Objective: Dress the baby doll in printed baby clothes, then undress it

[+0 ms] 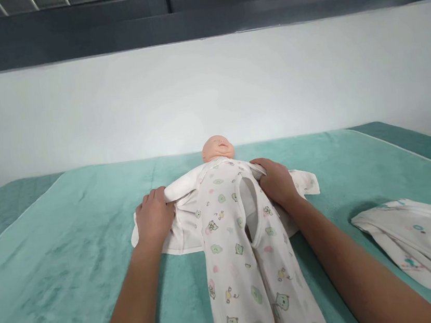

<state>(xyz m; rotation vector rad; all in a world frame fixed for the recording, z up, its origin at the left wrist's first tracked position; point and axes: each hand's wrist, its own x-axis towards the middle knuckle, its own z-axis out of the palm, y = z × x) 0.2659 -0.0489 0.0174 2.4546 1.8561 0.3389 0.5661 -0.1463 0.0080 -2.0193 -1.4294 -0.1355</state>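
Note:
A baby doll (217,148) lies on its back, its head toward the wall. A white baby romper (224,234) printed with green bears and clouds is spread over its body, and the legs run toward me. One side of the romper has an open oval gap. Under it a white baby shirt (186,228) is laid out with its sleeves to both sides. My left hand (154,216) is closed round the shirt's left sleeve, fingertips partly hidden. On the other side my right hand (276,180) grips the right sleeve near the shoulder; its fingers are partly hidden.
A green plush blanket (74,262) covers the bed. At the right lies a folded white printed cloth (426,245). Behind the bed rises a white wall (207,94), with a dark barred window frame (198,22) above it.

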